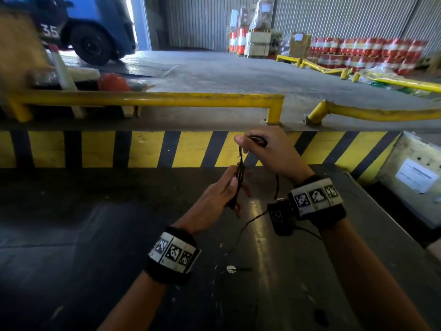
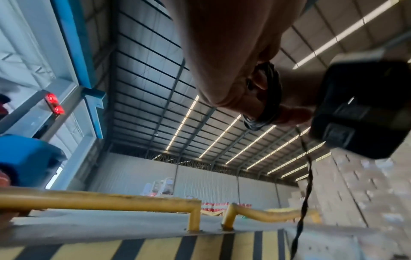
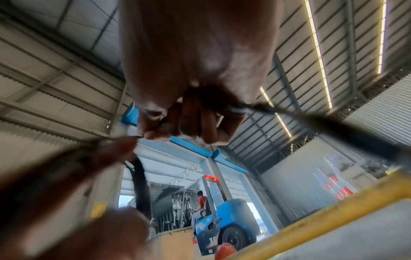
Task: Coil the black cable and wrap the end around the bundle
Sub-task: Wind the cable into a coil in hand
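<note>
Left hand point(image 1: 222, 194) grips coiled black cable point(image 1: 239, 175); right hand point(image 1: 267, 151) pinches its end

cable point(image 1: 239, 174): thin strands run between both hands; how many loops lie in the bundle cannot be counted
cable end: the tail trails over the dark surface point(image 1: 95, 235) and fades against it; its tip cannot be picked out
left hand point(image 1: 223, 194): the palm hides its grip on the bundle
right hand point(image 1: 267, 149): fingers curled over the cable, covering what they hold
right wrist view: near strands and the left hand's fingers point(image 3: 111, 151) badly blurred
forklift point(image 1: 95, 27): blurred, cut off by the top edge
</note>
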### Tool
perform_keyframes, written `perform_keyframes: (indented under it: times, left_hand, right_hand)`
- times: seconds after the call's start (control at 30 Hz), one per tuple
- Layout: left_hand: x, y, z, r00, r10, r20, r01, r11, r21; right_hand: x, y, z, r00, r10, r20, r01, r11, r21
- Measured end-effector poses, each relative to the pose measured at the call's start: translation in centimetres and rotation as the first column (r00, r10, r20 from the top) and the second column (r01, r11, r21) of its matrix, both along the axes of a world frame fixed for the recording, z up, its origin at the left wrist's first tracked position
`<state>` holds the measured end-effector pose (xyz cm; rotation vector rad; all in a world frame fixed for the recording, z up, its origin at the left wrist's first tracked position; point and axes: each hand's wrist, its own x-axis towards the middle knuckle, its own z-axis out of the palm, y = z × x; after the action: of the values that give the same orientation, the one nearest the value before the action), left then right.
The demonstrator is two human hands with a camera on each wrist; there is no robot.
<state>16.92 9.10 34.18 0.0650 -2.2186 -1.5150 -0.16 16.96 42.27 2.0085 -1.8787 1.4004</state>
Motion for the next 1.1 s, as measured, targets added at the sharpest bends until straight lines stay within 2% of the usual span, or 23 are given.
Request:
perform_keyframes:
  times: [0.1, 0.17, 0.33, 0.4, 0.5, 0.57, 0.6, 0.67, 0.73, 0.8, 0.9, 0.97, 1.03, 1.1]
  left_hand:
    - [0.8, 1.1, 1.1, 0.994, -0.03, -0.106, 0.039, 0.996, 0.083]
    - [1.3, 1.4, 2.3, 0.982, -0.023, -0.185, 0.049, 0.989, 0.139]
    - [0.8, -0.2, 5.9, 0.898, 0.099, -0.429, 0.013, 0.968, 0.251]
    - [0.3, -2.3, 7.0, 0.871, 0.194, -0.452, -0.082, 0.964, 0.254]
    - [-0.2, -5.4, 7.1, 0.873, 0.303, -0.381, -0.255, 0.951, 0.172]
    - [-0.5, -7.2, 6.1, 0.886, 0.368, -0.281, -0.369, 0.928, 0.054]
    - [-0.6, -7.8, 5.5, 0.883, 0.423, -0.203, -0.442, 0.896, -0.054]
    - [-0.8, -8.5, 3.8, 0.846, 0.533, -0.027, -0.516, 0.806, -0.291]
    - [-0.6, -8.4, 1.9, 0.84, 0.535, 0.098, -0.463, 0.798, -0.386]
    - [-0.4, -7.6, 0.2, 0.851, 0.489, 0.191, -0.385, 0.829, -0.406]
    - [-0.1, -5.6, -1.9, 0.901, 0.333, 0.277, -0.272, 0.933, -0.234]
    - [0.0, -3.8, -2.4, 0.959, 0.179, 0.222, -0.173, 0.984, -0.047]
    - [0.0, -2.1, -2.0, 0.987, 0.076, 0.145, -0.094, 0.987, 0.128]
    - [0.3, -0.8, -1.2, 0.996, 0.026, 0.084, -0.044, 0.976, 0.213]
  right_hand:
    - [-0.8, -1.3, -1.6, 0.984, 0.056, 0.169, -0.064, 0.997, 0.04]
    - [-1.0, -1.9, -4.1, 0.951, 0.077, 0.299, -0.1, 0.993, 0.064]
    - [1.8, -1.7, -10.4, 0.833, 0.122, 0.54, -0.228, 0.964, 0.135]
    - [3.2, -0.9, -11.6, 0.812, 0.136, 0.568, -0.27, 0.95, 0.158]
    - [4.7, 1.0, -11.5, 0.792, 0.191, 0.579, -0.374, 0.903, 0.213]
    - [5.0, 2.2, -10.2, 0.811, 0.203, 0.548, -0.401, 0.875, 0.27]
    - [4.9, 2.8, -9.3, 0.837, 0.21, 0.505, -0.4, 0.865, 0.303]
    - [4.6, 3.7, -7.1, 0.914, 0.226, 0.336, -0.349, 0.861, 0.369]
    - [3.9, 4.4, -4.9, 0.973, 0.204, 0.11, -0.232, 0.882, 0.411]
    - [2.7, 4.6, -2.6, 0.988, 0.13, -0.081, -0.092, 0.928, 0.362]
    - [1.2, 3.6, 0.3, 0.978, 0.023, -0.209, 0.009, 0.988, 0.153]
    - [0.3, 1.9, 1.1, 0.981, -0.009, -0.192, 0.024, 0.997, 0.075]
    - [-0.7, 0.2, 1.0, 0.986, -0.058, -0.155, 0.065, 0.997, 0.037]
    - [-1.8, -1.3, 0.4, 0.994, -0.071, -0.085, 0.075, 0.997, 0.037]
